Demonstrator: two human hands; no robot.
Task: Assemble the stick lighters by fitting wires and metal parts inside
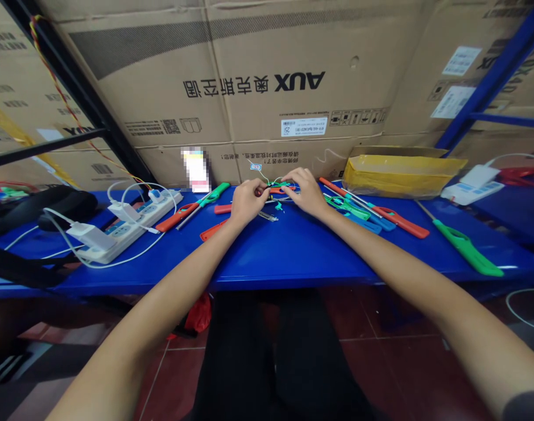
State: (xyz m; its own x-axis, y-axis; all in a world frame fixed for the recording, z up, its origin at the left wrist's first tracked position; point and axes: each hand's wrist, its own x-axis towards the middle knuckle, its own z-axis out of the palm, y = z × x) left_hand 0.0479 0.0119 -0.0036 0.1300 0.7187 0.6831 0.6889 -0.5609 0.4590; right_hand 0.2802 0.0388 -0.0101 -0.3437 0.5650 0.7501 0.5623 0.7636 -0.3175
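our left hand (248, 202) pinched a small dark-red object (260, 192); we couldn't tell if our right hand (308, 195) gripped anything. between them, a slim red-orange plastic piece (277, 190) lay crosswise over the glossy blue table (284, 251).

Two hands (248, 203), lighter parts (223, 209), blue table (288, 251)

A blue bench (293, 251), power strip (126, 231) and cardboard (258, 47) suggest a workshop.
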